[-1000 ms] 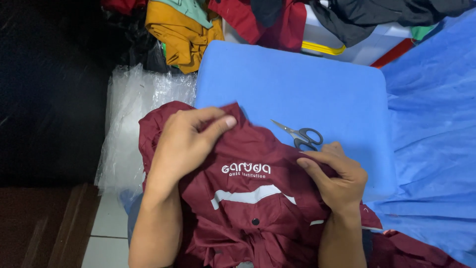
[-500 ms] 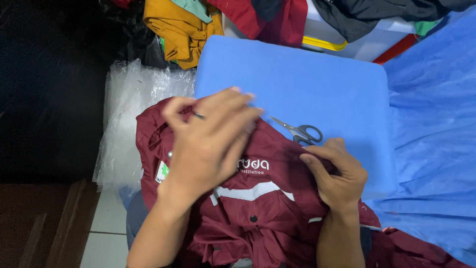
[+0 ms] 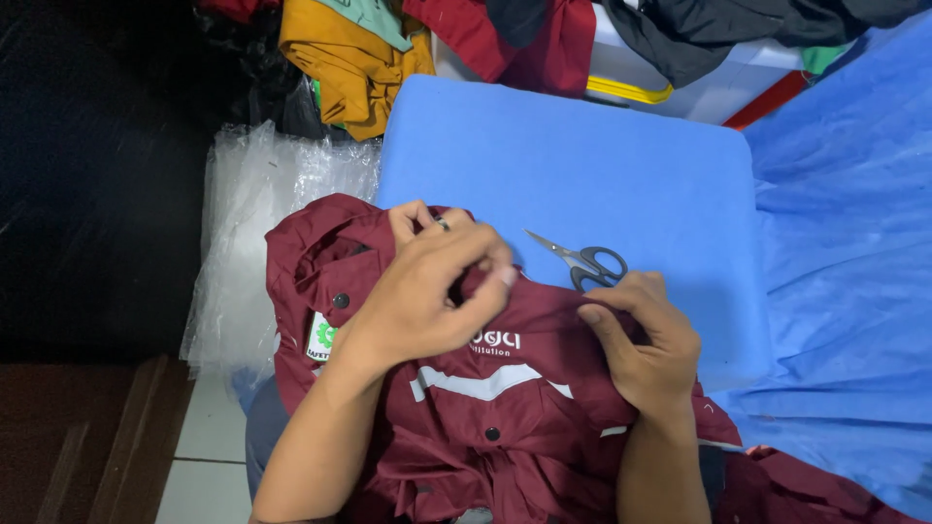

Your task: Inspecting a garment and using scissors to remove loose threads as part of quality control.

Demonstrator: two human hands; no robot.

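You are working on a soft maroon work shirt with white reflective stripes [image 3: 485, 427], which is lying crumpled on the near edge of the blue padded table [image 3: 582, 165] and spilling toward you. Your left hand [image 3: 427, 291] is curling its fingers around a fold of the shirt's upper cloth, and your right hand [image 3: 646, 340] is pinching the fabric on the shirt's right side. Black-handled steel scissors [image 3: 582, 262] are lying just beyond the shirt, near your right hand. The shirt looks light, limp and easily bunched, so gripping seams or folded edges should be holding best.
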